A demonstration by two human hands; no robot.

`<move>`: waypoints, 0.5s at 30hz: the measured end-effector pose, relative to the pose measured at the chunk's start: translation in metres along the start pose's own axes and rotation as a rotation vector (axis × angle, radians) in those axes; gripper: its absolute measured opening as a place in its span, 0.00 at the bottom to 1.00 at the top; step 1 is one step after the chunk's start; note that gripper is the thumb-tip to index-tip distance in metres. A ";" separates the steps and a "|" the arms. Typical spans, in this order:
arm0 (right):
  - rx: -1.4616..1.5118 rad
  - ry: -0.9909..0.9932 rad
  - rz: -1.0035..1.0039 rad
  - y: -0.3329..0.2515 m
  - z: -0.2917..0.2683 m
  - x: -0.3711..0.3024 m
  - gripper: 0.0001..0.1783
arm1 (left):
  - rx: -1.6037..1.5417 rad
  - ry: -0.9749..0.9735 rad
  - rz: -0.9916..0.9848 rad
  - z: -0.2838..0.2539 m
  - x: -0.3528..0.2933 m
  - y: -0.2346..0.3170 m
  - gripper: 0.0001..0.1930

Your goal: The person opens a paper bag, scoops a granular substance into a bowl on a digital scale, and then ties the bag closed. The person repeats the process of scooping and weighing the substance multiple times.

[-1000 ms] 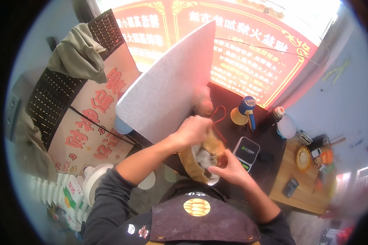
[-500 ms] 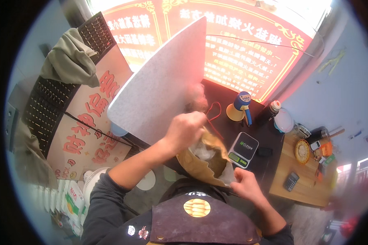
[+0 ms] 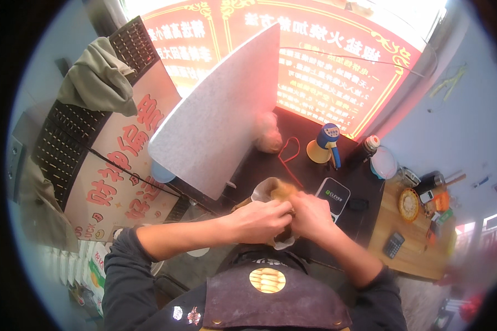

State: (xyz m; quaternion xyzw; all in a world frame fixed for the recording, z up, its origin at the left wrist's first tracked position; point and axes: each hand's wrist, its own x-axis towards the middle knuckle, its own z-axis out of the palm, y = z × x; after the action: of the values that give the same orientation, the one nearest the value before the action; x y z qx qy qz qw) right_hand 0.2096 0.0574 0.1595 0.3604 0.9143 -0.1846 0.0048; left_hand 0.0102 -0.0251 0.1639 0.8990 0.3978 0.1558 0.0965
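A brown paper bag (image 3: 264, 189) with a pale lining is held upright in front of my apron. My left hand (image 3: 258, 222) pinches its gathered top from the left. Right beside it, my right hand (image 3: 313, 214) has its fingers closed round the same top from the right. The two hands meet over the bag and hide most of it; its contents cannot be made out now. Just beyond my right hand, a kitchen scale (image 3: 333, 194) with a black top lies on the dark table (image 3: 248, 175), its display covered by that hand.
A large grey board (image 3: 215, 116) stands tilted at the left, a pinkish bundle (image 3: 268, 133) behind its right edge. Past the hands lie a red cord (image 3: 285, 160) and a blue and cream megaphone (image 3: 324, 144). A wooden table (image 3: 395, 220) with a calculator (image 3: 393, 245) adjoins at right.
My hands have come together from opposite sides of the bag's open mouth. The mouth is now bunched between them, and the bag looks narrower.
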 end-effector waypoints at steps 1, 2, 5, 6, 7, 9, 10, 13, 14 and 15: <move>0.061 0.012 0.021 0.005 0.000 0.003 0.10 | 0.003 -0.031 -0.064 -0.001 -0.003 0.005 0.17; 0.040 0.072 0.050 0.011 -0.001 0.004 0.09 | 0.010 -0.085 -0.141 -0.002 -0.006 0.008 0.20; 0.065 0.155 0.224 0.040 -0.012 -0.008 0.10 | -0.028 -0.063 -0.386 -0.003 -0.017 0.016 0.28; 0.064 0.181 0.310 0.049 -0.014 -0.012 0.11 | -0.077 -0.127 -0.421 0.000 -0.019 0.017 0.29; 0.082 0.164 0.380 0.055 -0.015 -0.018 0.12 | -0.108 -0.227 -0.467 0.003 -0.018 0.016 0.31; 0.073 0.196 0.369 0.059 -0.012 -0.025 0.10 | -0.095 -0.203 -0.461 0.014 -0.016 0.016 0.30; 0.058 0.186 0.400 0.058 -0.010 -0.028 0.10 | -0.080 -0.243 -0.462 0.019 -0.014 0.014 0.28; -0.082 0.528 -0.011 0.042 -0.003 -0.031 0.05 | -0.104 -0.293 -0.495 0.028 -0.009 0.017 0.19; -0.123 0.608 -0.126 0.034 -0.003 -0.031 0.05 | -0.099 -0.296 -0.472 0.028 -0.008 0.018 0.18; -0.017 0.608 -0.403 0.026 -0.001 -0.031 0.08 | -0.109 -0.340 -0.459 0.026 -0.007 0.018 0.17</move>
State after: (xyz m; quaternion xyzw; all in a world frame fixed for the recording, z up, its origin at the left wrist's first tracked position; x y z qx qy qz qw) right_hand 0.2494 0.0549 0.1566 0.2115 0.9281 -0.0585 -0.3008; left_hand 0.0270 -0.0436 0.1433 0.7922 0.5600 -0.0018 0.2425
